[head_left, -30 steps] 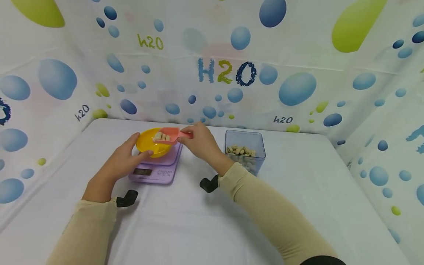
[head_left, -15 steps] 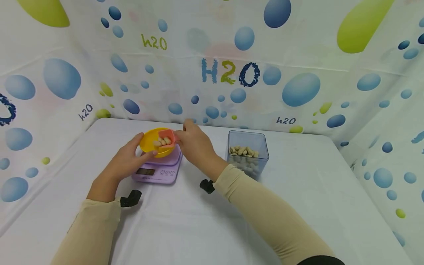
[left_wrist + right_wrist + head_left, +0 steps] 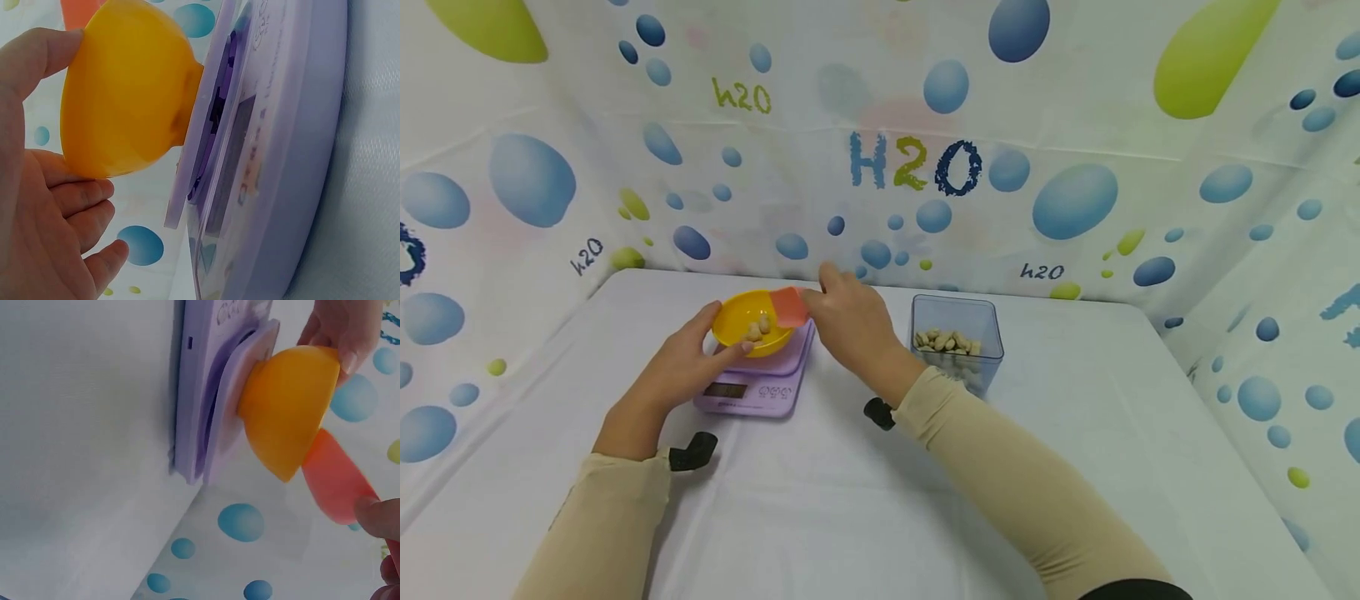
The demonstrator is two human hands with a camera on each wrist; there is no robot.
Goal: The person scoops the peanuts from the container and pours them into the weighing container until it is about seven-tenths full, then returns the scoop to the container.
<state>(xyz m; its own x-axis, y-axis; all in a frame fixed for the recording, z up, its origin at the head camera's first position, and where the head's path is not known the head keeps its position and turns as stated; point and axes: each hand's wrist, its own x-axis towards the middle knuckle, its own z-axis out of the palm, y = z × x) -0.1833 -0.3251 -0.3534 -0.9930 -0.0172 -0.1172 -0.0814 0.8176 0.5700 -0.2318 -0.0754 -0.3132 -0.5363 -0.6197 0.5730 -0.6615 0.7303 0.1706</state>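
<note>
A yellow bowl (image 3: 733, 317) stands on the plate of a lilac kitchen scale (image 3: 778, 390). My left hand (image 3: 677, 367) holds the bowl's left side, thumb at the near rim and fingers round the far side. Some pale nuts (image 3: 758, 327), pistachios by their look, lie inside the bowl. My right hand (image 3: 853, 321) grips the handle of a coral-pink scoop (image 3: 790, 307), tipped at the bowl's right rim. In the right wrist view the scoop (image 3: 337, 481) meets the rim, its underside showing. The scoop's inside is hidden from me.
To the right of my right hand stands a clear square container (image 3: 957, 342) partly filled with the same nuts. A white cloth (image 3: 805, 508) covers the table. Behind hangs a curtain (image 3: 805, 192) with printed blue and green drops.
The scoop, earlier level over the bowl and loaded with nuts, has turned over toward the bowl and drawn back to its right rim. Nuts now lie in the bowl. The left hand stays put.
</note>
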